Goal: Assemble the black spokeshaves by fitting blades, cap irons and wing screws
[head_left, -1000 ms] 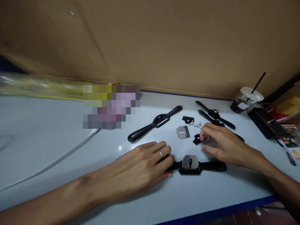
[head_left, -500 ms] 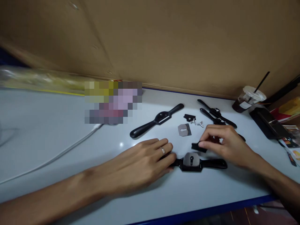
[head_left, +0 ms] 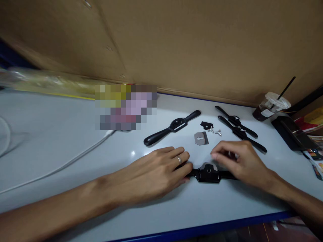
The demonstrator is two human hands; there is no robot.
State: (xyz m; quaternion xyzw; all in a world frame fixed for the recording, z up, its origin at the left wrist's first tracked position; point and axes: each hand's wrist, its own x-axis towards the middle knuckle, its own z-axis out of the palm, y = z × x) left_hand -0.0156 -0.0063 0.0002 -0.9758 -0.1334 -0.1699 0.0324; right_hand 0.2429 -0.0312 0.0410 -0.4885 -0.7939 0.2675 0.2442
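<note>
My left hand (head_left: 164, 169) is closed round the left handle of a black spokeshave (head_left: 208, 178) lying on the table. A steel blade (head_left: 215, 167) sits in its middle, with a black cap plate (head_left: 209, 170) over most of it and a stud showing in the hole. Just above the right handle hovers my right hand (head_left: 237, 159), thumb and forefinger tips drawn together with nothing visible between them. Beyond the hands lie a loose slotted blade (head_left: 201, 138), another black cap plate (head_left: 206, 125) and two silver wing screws (head_left: 214, 131).
A bladeless spokeshave body (head_left: 164, 134) lies further back. Two more spokeshaves (head_left: 236, 122) rest at the right, near a plastic cup (head_left: 270, 107) with a straw and a black box-like object (head_left: 287, 134). A white cable (head_left: 68, 163) crosses the left side; cardboard (head_left: 189, 43) stands behind.
The black cap plate has gone from my right hand's pinch onto the blade in the spokeshave. My right hand has let go of it; my left hand keeps its hold.
</note>
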